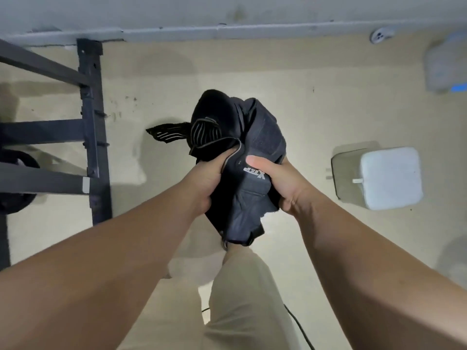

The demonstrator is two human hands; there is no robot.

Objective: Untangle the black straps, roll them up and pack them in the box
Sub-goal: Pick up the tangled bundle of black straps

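L hand & R hand, close together, both clamp the black straps, bunched mid-air at centre over the floor. Risk: striped loose end juts left, unheld; rolling now prob. traps the tangle inside.

Fingers partly behind black straps

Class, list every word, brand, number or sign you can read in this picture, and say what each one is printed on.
"XTEP": white letters, upside down to the camera, on the bundle of black straps gripped between the left hand and the right hand.
Pale tag on the black metal frame: no readable text.
Blue mark on the blurred pale object at the upper right: too blurred to read.
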